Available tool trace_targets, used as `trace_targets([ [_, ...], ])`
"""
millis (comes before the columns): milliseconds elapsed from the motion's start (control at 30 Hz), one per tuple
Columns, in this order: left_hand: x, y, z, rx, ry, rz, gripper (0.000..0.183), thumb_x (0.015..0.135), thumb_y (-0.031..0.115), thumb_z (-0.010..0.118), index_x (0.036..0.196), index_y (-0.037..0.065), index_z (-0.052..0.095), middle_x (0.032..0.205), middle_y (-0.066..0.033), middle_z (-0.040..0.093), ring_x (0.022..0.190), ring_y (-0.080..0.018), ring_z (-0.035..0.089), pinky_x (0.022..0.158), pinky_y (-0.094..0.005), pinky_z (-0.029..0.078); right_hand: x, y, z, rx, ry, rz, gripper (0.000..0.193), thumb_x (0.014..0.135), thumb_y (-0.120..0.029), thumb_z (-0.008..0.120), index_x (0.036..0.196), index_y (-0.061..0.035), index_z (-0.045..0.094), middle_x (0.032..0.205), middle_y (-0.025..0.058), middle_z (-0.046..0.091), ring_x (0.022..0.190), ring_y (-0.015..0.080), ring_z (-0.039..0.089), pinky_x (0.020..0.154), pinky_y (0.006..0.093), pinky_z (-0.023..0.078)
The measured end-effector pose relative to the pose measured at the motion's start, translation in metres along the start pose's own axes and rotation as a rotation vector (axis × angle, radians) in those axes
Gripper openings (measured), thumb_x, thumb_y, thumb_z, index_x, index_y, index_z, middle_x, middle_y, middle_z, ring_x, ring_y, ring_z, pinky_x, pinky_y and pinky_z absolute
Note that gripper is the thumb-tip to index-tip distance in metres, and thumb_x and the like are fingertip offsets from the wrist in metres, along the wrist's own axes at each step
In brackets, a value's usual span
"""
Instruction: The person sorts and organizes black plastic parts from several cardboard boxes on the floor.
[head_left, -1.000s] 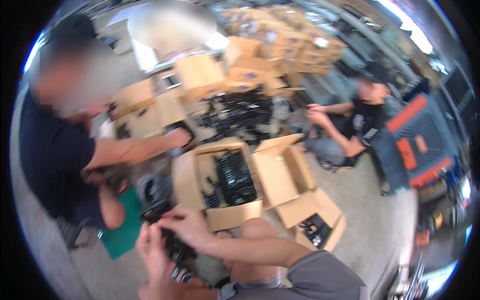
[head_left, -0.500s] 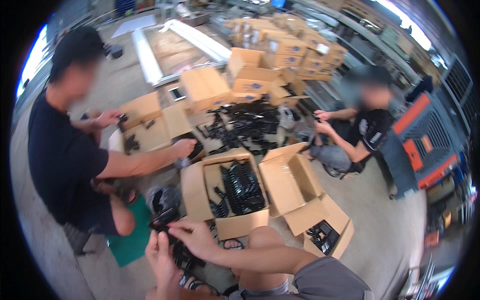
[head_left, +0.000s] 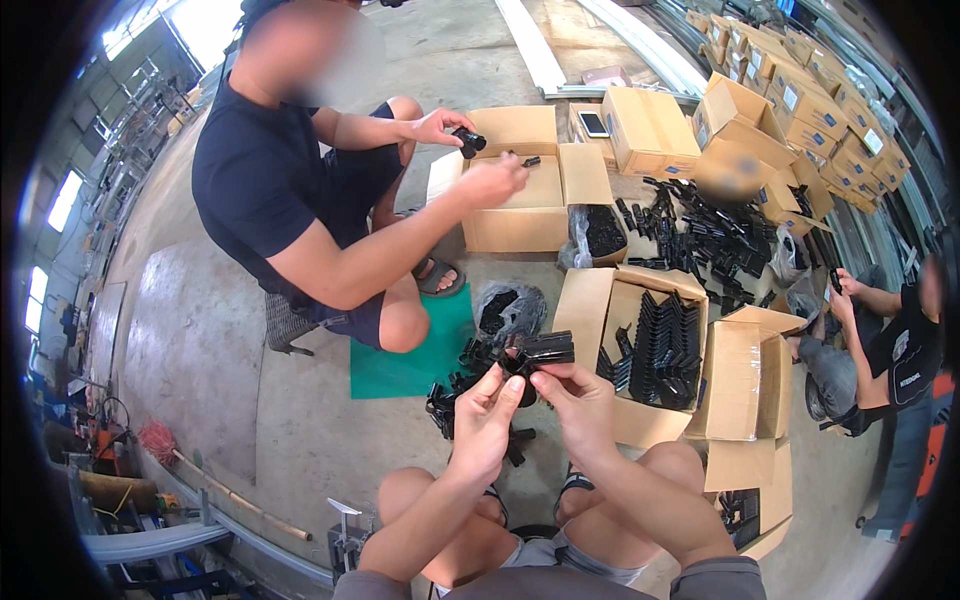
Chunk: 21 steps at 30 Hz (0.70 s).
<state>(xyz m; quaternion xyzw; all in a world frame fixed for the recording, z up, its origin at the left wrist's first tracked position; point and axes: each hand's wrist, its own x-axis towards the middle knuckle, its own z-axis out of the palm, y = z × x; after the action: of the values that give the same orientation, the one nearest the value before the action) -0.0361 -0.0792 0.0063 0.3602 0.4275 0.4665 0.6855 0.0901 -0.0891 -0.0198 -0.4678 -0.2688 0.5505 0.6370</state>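
A glossy black tubular fitting point(head_left: 548, 347) is held up in front of me by both hands. My left hand point(head_left: 484, 420) pinches its left end between thumb and fingers. Closed on the underside, nearer the tube's right part, is my right hand point(head_left: 581, 408). Just behind and below the hands, loose black fittings point(head_left: 447, 405) lie in a heap on the floor, partly hidden by my left hand. A clear plastic bag point(head_left: 508, 308) with black parts sits beyond it. To the right, an open cardboard box point(head_left: 648, 425) holds rows of black fittings.
Across from me at left, a co-worker point(head_left: 270, 200) crouches with a black fitting over an open carton point(head_left: 515, 235). A second person point(head_left: 905, 340) sits at far right. A large pile of black parts point(head_left: 715, 235), stacked cartons point(head_left: 800, 90) and a green sheet point(head_left: 385, 375) are around.
My view has swung left, so the scene shifts right. My hands now sit at the middle, with the fitting's tube pointing right. The co-worker's right-hand-side arm has drawn over the open carton.
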Motion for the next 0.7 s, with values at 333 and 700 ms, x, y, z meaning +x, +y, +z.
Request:
trace_targets([
  [333,0.005,-0.007,0.002,0.023,-0.031,0.062,0.036,0.1,0.011,0.057,0.134,-0.003,0.055,0.123,-0.0014,0.063,0.109,-0.0063,0.054,0.098,-0.0248,0.043,-0.002,-0.008,0.0,-0.211,0.075,-0.037,0.013,0.088,-0.005,0.072,0.097,0.0043,0.069,0.092,0.0074,0.069,0.085,0.0127,0.064,0.079,0.0262,0.051],
  [700,0.001,-0.012,-0.003,0.005,-0.039,0.067,0.042,0.102,0.017,0.055,0.141,0.001,0.05,0.125,0.0021,0.059,0.104,-0.0048,0.05,0.089,-0.0224,0.042,-0.005,0.001,0.003,-0.137,0.066,-0.034,0.011,0.089,-0.006,0.072,0.097,0.001,0.071,0.088,0.0025,0.07,0.077,0.007,0.061,0.071,0.0223,0.047],
])
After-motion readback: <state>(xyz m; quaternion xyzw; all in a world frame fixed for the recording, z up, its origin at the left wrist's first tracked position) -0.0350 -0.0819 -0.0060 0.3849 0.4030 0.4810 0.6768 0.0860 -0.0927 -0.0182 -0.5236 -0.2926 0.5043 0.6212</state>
